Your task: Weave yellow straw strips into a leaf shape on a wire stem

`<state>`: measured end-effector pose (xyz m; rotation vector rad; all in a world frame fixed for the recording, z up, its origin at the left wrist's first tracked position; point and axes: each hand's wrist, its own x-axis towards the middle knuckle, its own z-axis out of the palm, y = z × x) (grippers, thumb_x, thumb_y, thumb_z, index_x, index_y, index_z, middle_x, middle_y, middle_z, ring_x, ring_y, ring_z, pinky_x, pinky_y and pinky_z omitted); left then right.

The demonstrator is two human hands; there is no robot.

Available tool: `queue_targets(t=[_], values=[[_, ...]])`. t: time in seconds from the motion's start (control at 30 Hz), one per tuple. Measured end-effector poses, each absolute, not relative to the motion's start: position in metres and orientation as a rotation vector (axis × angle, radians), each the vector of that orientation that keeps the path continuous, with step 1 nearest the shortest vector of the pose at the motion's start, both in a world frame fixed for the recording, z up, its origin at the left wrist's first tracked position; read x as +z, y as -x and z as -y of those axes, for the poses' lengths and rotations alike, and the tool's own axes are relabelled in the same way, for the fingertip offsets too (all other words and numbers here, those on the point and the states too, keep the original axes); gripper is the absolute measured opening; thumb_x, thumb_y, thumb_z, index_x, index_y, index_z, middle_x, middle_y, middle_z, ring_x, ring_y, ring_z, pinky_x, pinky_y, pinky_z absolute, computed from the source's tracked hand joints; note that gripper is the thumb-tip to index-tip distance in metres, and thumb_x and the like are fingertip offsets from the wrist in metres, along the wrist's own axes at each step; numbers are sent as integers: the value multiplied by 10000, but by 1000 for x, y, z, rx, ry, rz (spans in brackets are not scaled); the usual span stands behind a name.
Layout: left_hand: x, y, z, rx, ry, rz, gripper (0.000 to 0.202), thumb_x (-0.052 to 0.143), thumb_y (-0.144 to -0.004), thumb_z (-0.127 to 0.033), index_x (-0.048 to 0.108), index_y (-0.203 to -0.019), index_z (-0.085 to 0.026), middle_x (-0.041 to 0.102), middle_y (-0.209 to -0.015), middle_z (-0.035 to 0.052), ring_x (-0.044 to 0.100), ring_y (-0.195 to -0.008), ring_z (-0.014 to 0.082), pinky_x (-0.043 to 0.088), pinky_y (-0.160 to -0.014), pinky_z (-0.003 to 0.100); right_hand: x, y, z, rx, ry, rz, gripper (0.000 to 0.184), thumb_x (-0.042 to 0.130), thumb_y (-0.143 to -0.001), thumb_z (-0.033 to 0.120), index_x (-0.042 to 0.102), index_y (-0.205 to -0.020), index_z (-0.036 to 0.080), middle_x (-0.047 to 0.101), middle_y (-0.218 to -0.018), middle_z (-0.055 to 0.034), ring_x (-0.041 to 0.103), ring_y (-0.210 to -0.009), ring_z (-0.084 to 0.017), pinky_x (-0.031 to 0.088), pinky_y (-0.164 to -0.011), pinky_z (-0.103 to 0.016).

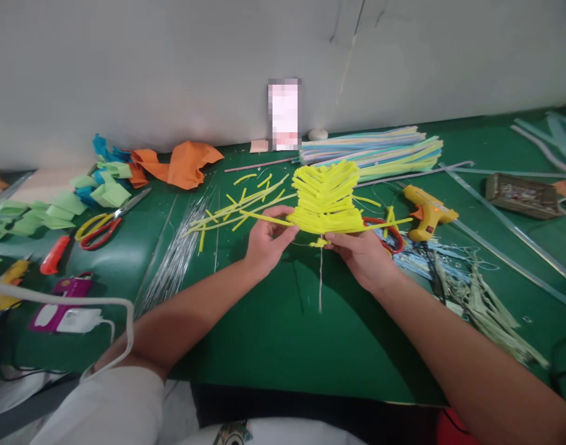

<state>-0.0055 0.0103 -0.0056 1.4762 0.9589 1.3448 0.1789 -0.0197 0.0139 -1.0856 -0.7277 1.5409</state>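
Above the green table (283, 352), a yellow leaf-shaped piece (329, 201) made of fuzzy strips is held between my 2 hands, its ribs slanting to a central line. My left hand (270, 244) grips the lower left edge between thumb and fingers; my right hand (364, 254) is closed on the base, beside the thin stem (320, 284) that hangs below. Strip ends project past the piece on both sides. To the left lie loose yellow strips (245, 207), a sheaf of silvery wires (175, 250) and, farther off, 1 pair of scissors (117, 217). To the right rests a yellow glue gun (426, 213); behind the piece, pastel strips (370, 151) lie bundled near the grey wall (171, 68)
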Motion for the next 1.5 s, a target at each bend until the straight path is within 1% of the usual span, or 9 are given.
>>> queue_targets(t=[0.2, 0.37, 0.47, 0.73, 0.87, 1.03, 1.1, 1.3, 1.5], values=[[-9, 10, -10, 1383, -1501, -1026, 242, 749, -776, -317, 671, -966, -188, 696, -897, 22, 642, -638, 85, 541, -594, 203, 13, -178, 21, 1563, 1110, 751, 311, 839, -593, 236, 744, -888, 220, 763, -938, -23, 673, -804, -191, 537, -732, -329], [-10, 11, -9, 1384, -1554, -1002, 216, 751, -769, -262, 681, -957, -183, 699, -981, 45, 669, -745, 106, 567, -671, 222, 12, -179, 22, 1597, 1076, 721, 404, 826, -629, 239, 729, -1021, 254, 757, -1055, -18, 692, -904, -208, 544, -740, -315], [-9, 11, -9, 1358, -1574, -1023, 217, 747, -766, -258, 689, -961, -182, 697, -982, 56, 671, -793, 125, 564, -669, 223, 12, -178, 23, 1607, 1050, 699, 458, 830, -629, 242, 717, -1072, 265, 741, -1130, -17, 692, -967, -220, 557, -806, -334], [-4, 10, -6, 1318, -1643, -1048, 190, 728, -782, -263, 686, -947, -179, 696, -951, 61, 663, -762, 127, 547, -628, 216, 13, -172, 24, 1554, 1084, 650, 460, 848, -605, 240, 724, -1049, 235, 725, -1182, -40, 697, -999, -251, 560, -894, -402], [-5, 11, -6, 1314, -1644, -1027, 207, 720, -799, -278, 682, -978, -181, 696, -966, 64, 666, -748, 119, 551, -629, 213, 12, -172, 24, 1517, 1093, 653, 462, 839, -626, 254, 719, -1072, 235, 751, -1088, -36, 701, -948, -241, 559, -887, -399], [-4, 10, -6, 1308, -1494, -925, 255, 678, -845, -316, 638, -1055, -176, 686, -1007, 71, 647, -623, 77, 542, -572, 199, 11, -173, 24, 1464, 1081, 612, 493, 839, -639, 246, 705, -1113, 258, 756, -1005, -19, 687, -840, -197, 560, -850, -364], [-4, 10, -6, 1319, -1449, -936, 254, 673, -851, -338, 637, -1043, -175, 688, -956, 59, 632, -591, 68, 524, -542, 187, 11, -174, 24, 1441, 1066, 617, 486, 835, -649, 234, 703, -1116, 270, 753, -1015, -11, 680, -831, -179, 558, -835, -335], [-6, 9, -8, 1259, -1450, -948, 257, 625, -885, -404, 666, -944, -157, 623, -572, -11, 643, -560, 104, 500, -522, 196, 11, -174, 24, 1413, 1071, 620, 458, 827, -658, 228, 707, -1098, 266, 749, -1019, -10, 674, -834, -170, 556, -827, -318], [-4, 8, -9, 1250, -1353, -895, 280, 640, -871, -430, 652, -880, -150, 636, -568, -9, 651, -562, 110, 508, -531, 214, 7, -175, 23, 1411, 1073, 632, 416, 842, -638, 253, 720, -1035, 238, 749, -965, -16, 667, -793, -165, 557, -780, -315]])
